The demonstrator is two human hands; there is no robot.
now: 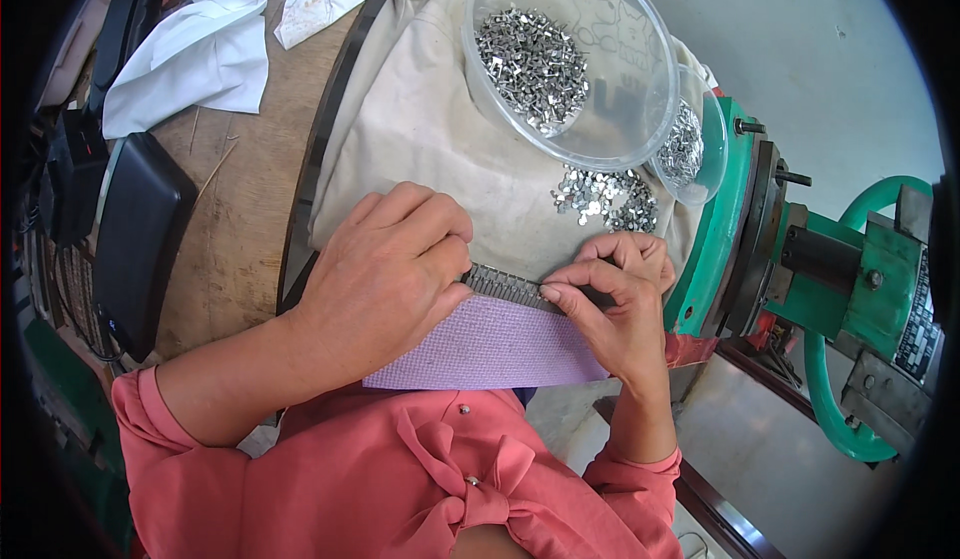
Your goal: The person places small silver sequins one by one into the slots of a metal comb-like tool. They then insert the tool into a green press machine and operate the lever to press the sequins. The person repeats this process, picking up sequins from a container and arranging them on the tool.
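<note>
A dark metal strip with a row of narrow ridges (505,287) lies across the near edge of the beige cloth, just above a purple woven mat (490,344). Its left end is gripped by my left hand (385,274), fingers curled and closed. My right hand (615,294) pinches thumb and forefinger together at the strip's right part; whatever is between the tips is too small to make out. Small flat silvery metal pieces (605,197) lie loose on the cloth just beyond my right hand.
A clear round tub (625,89) of small metal parts stands on the beige cloth (420,109), beside a smaller clear bowl (683,149). A green machine with a handwheel (865,444) is at the right. White cloth (195,59) and a black case (147,239) lie at the left.
</note>
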